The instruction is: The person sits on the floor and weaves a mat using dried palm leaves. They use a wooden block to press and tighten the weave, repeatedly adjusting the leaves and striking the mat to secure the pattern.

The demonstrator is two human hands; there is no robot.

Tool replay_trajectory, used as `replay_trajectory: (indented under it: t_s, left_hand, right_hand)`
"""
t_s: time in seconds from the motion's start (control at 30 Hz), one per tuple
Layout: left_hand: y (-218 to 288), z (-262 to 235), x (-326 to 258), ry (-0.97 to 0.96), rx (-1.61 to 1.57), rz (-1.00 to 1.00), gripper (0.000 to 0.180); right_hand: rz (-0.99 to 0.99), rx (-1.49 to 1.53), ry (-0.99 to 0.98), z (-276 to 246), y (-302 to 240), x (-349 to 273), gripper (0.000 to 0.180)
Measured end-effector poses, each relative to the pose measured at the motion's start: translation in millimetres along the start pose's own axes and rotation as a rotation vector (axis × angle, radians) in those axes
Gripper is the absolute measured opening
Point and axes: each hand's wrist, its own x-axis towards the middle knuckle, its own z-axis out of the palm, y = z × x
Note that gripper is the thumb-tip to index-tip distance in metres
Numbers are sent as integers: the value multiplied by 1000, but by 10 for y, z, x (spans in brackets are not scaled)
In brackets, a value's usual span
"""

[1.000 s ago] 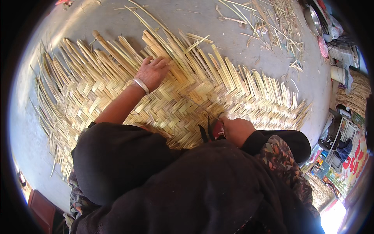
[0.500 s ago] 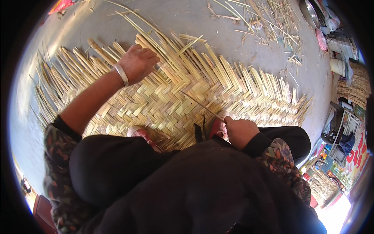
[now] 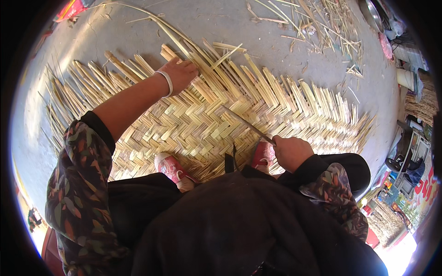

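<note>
A herringbone-woven mat (image 3: 172, 122) of pale yellow split reeds lies on the floor in front of me, its loose reed ends fanning out along the far edge. My left hand (image 3: 180, 76), with a pale bangle at the wrist, is at that far edge with fingers curled down over reed strips (image 3: 202, 87); the fingertips are partly hidden. Closed in a fist, my right hand (image 3: 292, 152) grips a thin rod (image 3: 248, 125) near the near side of the mat. Its narrow tip points away and left, over the weave; whether it touches cannot be made out.
My red shoes (image 3: 170, 166) rest on the mat's near edge. One long reed (image 3: 161, 20) curves beyond the far edge. Scattered reed scraps (image 3: 331, 27) lie at the far right, near a metal basin (image 3: 370, 14). Bundles and clutter line the right side.
My left hand has moved right and its fingers have come down onto the reed strips at the far edge. The right hand still holds the rod, shifted slightly right and nearer.
</note>
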Motion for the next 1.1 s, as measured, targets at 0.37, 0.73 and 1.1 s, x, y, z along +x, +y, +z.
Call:
replay_trajectory:
  t_s: [0.37, 0.73, 1.1]
  left_hand:
    - [-68, -166, 259, -72, -281, -59, 32]
    - [-32, 14, 167, -97, -241, -76, 30]
    - [171, 225, 19, 447, 72, 209, 12]
  right_hand:
    - [16, 26, -33, -2, -56, 60, 23]
    - [-111, -32, -26, 49, -119, 65, 21]
    - [-46, -24, 78, 62, -67, -166, 19]
